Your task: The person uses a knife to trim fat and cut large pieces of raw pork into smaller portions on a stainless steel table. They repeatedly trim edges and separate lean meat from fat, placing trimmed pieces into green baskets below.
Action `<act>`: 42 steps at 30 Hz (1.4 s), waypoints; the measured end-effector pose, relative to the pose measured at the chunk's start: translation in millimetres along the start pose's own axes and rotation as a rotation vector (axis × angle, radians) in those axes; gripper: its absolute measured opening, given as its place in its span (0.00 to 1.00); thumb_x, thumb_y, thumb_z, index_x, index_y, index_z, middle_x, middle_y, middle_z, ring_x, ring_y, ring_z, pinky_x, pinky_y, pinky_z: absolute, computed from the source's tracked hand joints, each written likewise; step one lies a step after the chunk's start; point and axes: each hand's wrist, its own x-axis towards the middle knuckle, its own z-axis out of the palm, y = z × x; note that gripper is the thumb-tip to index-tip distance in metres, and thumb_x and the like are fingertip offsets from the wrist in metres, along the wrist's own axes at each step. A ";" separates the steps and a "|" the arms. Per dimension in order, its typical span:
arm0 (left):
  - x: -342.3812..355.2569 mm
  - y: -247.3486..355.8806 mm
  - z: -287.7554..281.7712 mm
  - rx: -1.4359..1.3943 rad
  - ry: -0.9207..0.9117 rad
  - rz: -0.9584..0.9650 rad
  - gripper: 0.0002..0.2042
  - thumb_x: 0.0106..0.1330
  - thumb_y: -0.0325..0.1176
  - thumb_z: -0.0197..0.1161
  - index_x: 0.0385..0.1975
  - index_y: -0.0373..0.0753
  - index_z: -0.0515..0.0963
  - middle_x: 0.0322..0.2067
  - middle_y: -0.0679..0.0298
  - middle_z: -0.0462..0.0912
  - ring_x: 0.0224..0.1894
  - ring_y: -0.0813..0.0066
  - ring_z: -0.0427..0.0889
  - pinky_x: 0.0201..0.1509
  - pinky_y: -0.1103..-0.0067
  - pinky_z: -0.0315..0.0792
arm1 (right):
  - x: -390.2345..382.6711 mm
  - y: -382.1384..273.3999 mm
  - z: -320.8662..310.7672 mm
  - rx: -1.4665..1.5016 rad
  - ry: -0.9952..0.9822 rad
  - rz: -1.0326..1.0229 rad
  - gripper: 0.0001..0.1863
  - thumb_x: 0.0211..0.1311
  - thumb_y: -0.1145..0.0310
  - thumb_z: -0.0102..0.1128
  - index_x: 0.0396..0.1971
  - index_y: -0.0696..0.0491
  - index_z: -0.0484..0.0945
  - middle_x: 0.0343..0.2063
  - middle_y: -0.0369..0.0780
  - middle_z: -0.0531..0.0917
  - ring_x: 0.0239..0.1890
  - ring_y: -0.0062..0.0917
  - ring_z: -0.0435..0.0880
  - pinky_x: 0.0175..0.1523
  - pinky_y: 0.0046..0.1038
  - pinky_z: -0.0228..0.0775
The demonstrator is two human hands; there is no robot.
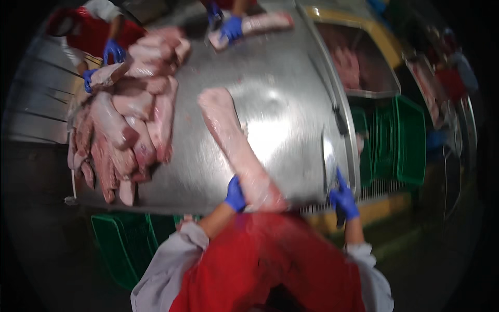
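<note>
A long, pale pink piece of meat (pixel 236 145) lies aslant on the steel table (pixel 197 67). Its near end reaches the table edge in front of my red apron. My left hand (pixel 235 195), in a blue glove, grips the left side of that near end; part of its fingers is hidden against the meat. Off to the right, my right hand (pixel 344 202), gloved in blue too, is closed on a knife (pixel 329 158). The blade points away from me over the table's right side, and the dark handle shows below my fingers.
A heap of meat pieces (pixel 130 114) fills the table's left. Two co-workers in blue gloves handle meat at far left and far centre. Another knife with a black handle (pixel 340 120) lies by the right edge. Green crates (pixel 410 140) and a meat-filled bin (pixel 358 62) stand beyond it.
</note>
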 end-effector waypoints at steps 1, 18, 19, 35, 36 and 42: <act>8.0 1.3 -4.1 0.443 -0.223 -0.020 0.20 0.75 0.45 0.52 0.57 0.39 0.75 0.49 0.58 0.84 0.51 0.58 0.81 0.60 0.68 0.73 | 8.4 -3.2 -7.9 -0.076 0.001 -0.086 0.48 0.58 0.83 0.52 0.78 0.40 0.50 0.26 0.32 0.76 0.20 0.14 0.69 0.25 0.20 0.67; 54.8 111.0 154.8 2.186 -0.299 0.664 0.41 0.42 0.47 0.77 0.60 0.37 0.73 0.51 0.44 0.83 0.52 0.45 0.83 0.58 0.65 0.76 | 39.0 -24.2 -5.9 -0.138 0.173 -0.263 0.46 0.66 0.76 0.55 0.79 0.34 0.44 0.21 0.35 0.77 0.17 0.13 0.72 0.20 0.20 0.69; 51.5 112.7 150.3 2.179 -0.289 0.697 0.36 0.44 0.44 0.76 0.56 0.35 0.77 0.49 0.47 0.84 0.50 0.52 0.84 0.57 0.68 0.76 | 54.1 -29.5 5.5 -0.143 0.156 -0.255 0.46 0.65 0.74 0.56 0.79 0.34 0.43 0.21 0.36 0.78 0.17 0.14 0.73 0.21 0.22 0.71; 8.2 24.0 195.3 2.560 -0.051 1.111 0.45 0.48 0.48 0.75 0.64 0.29 0.63 0.57 0.43 0.72 0.60 0.42 0.72 0.61 0.59 0.71 | 132.3 -54.6 39.6 -0.074 0.465 -0.408 0.46 0.66 0.73 0.54 0.79 0.33 0.41 0.25 0.39 0.80 0.19 0.20 0.78 0.27 0.26 0.78; 15.0 3.5 207.2 2.487 -0.149 1.265 0.43 0.50 0.47 0.74 0.64 0.30 0.64 0.58 0.43 0.72 0.60 0.44 0.72 0.61 0.59 0.70 | 128.4 -49.4 31.9 -0.042 0.463 -0.428 0.47 0.66 0.74 0.54 0.79 0.33 0.41 0.25 0.39 0.80 0.20 0.20 0.78 0.26 0.25 0.77; 111.4 -65.8 268.8 2.841 -0.165 1.520 0.19 0.61 0.38 0.63 0.50 0.38 0.74 0.47 0.54 0.79 0.50 0.57 0.79 0.51 0.63 0.74 | 89.1 -46.2 9.5 -0.010 0.425 -0.387 0.47 0.65 0.78 0.54 0.79 0.36 0.43 0.25 0.37 0.79 0.19 0.17 0.75 0.22 0.23 0.74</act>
